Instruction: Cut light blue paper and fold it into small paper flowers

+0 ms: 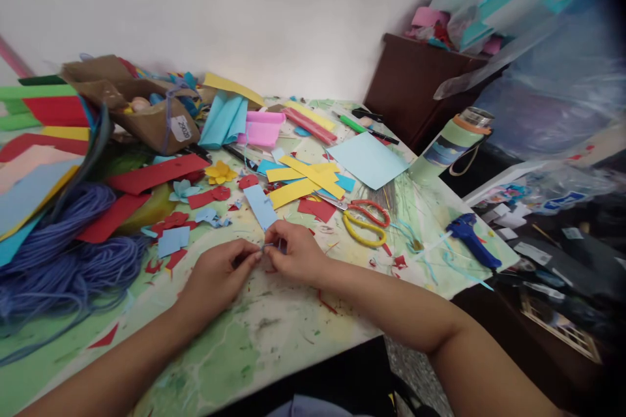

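A paint-stained worktop (264,345) stands against a white wall (220,13), strewn with coloured paper scraps (306,179), a dark wooden cabinet (415,85) beyond its far right corner. Near the front edge, the left hand (220,280) and right hand (296,251), fingers almost closed, pinch a thin pale sliver (268,247), too small to identify, between their fingertips, just below a pale blue paper strip (260,206).

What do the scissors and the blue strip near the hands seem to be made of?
The scissors have blades that look like steel, grey and slightly shiny. Their grip seems glossy orange and yellow plastic. The blue strip seems matte paper or thin card: flat, cleanly cut, without shine.
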{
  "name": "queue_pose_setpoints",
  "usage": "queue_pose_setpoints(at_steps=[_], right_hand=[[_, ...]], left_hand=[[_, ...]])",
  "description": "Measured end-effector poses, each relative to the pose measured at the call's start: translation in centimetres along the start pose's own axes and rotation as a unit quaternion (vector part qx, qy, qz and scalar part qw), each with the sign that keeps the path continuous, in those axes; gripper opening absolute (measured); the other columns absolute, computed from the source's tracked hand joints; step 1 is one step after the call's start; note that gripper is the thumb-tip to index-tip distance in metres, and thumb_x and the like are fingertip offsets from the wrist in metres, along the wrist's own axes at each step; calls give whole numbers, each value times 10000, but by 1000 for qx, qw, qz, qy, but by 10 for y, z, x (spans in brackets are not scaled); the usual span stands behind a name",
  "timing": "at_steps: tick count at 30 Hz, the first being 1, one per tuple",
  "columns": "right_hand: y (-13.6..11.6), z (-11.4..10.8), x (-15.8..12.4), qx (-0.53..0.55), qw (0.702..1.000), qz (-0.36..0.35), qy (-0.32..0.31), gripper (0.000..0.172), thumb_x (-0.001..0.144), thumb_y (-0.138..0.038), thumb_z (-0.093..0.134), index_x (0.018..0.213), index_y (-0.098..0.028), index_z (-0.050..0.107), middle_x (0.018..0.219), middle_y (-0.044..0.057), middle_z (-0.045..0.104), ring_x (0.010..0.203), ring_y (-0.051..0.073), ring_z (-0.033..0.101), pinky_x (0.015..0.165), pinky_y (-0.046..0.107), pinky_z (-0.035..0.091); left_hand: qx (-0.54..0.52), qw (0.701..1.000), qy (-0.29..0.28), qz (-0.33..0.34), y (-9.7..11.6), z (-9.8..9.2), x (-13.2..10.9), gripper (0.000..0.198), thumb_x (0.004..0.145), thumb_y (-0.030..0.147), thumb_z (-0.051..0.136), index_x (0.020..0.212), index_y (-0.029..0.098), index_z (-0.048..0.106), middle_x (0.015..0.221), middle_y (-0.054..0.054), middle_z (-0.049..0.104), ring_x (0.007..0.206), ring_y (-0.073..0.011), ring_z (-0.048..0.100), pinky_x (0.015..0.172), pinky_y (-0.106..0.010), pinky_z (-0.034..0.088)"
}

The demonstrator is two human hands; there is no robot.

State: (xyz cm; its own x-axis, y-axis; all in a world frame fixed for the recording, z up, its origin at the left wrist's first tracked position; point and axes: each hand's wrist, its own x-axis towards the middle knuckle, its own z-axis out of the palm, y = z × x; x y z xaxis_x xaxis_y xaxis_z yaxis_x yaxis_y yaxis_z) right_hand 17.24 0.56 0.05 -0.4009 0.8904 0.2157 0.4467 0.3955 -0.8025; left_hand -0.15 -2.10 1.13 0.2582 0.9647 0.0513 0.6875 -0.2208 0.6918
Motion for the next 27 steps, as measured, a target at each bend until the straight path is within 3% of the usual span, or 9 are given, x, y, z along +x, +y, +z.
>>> queue_pose_setpoints(at_steps=[6,12,18,24,27], right_hand=[[5,3,2,20,1000,-24,5,46,722,-174,609,744,-183,569,719,-16,595,682,117,520,640,228,392],[5,4,9,181,980,85,4,85,694,-169,627,730,-180,551,664,-31,581,595,99,513,594,230,418],[10,5,13,295,950,106,-1,192,632,-234,686,719,-180,524,662,-36,553,588,92,495,566,224,398],[11,4,13,302,949,89,1,187,681,-284,658,739,-182,513,662,-42,520,576,87,468,553,224,376],[10,3,12,296,952,78,-5,164,716,-285,635,751,-180,515,664,-40,515,585,91,473,554,225,375]], left_hand=[[-1,1000,-19,2,2,-1,-2,197,833,298,495,822,187,657,730,-21,676,681,-180,601,654,-293,422],[-47,999,1,-8,0,-1,1,207,840,336,497,801,178,624,659,-1,615,616,-159,539,604,-278,393],[-185,981,-21,-57,-5,3,2,241,860,401,476,799,186,565,626,17,576,555,-139,499,529,-256,388],[-130,991,2,9,-2,2,3,238,852,366,512,994,188,580,890,-39,665,772,-176,602,697,-289,462],[-98,994,-19,37,0,0,3,234,856,350,514,1010,193,594,882,-33,675,775,-174,607,708,-287,459]])
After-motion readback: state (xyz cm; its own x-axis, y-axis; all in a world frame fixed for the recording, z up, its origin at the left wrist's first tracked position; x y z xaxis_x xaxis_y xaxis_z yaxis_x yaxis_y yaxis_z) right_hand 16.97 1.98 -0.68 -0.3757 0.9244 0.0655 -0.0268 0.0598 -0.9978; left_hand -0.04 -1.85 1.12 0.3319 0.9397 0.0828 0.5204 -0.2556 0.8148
